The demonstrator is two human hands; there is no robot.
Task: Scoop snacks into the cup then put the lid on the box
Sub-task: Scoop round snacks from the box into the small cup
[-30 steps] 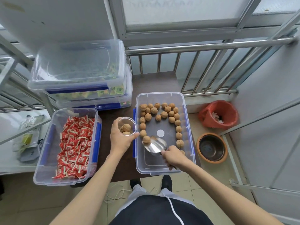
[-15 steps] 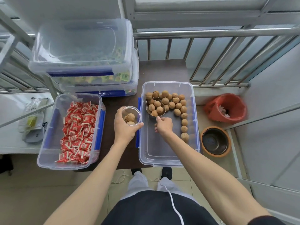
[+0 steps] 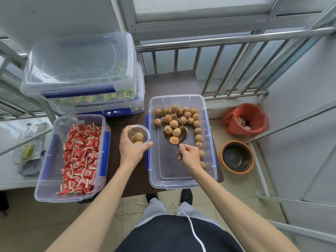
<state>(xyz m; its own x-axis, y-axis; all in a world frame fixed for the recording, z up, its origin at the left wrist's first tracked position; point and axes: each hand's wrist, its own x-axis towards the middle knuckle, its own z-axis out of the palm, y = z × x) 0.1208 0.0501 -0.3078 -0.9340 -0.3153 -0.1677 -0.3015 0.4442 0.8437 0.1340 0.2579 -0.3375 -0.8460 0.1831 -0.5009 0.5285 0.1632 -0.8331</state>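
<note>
My left hand grips a clear plastic cup with a few walnuts in it, held just left of the open clear box. My right hand holds the handle of a metal scoop, which is loaded with several walnuts and sits inside the box. More loose walnuts lie along the box's far end and right side. A clear lid rests on the stacked boxes at the back left.
An open box of red-wrapped candies stands at the left. Stacked boxes of green snacks sit behind it. The dark table ends near a steel railing. On the floor at the right are a red bin and a brown bowl.
My right hand pushed the scoop to the far end of the box into the walnuts, then drew it back loaded with several. The cup stayed beside the box.
</note>
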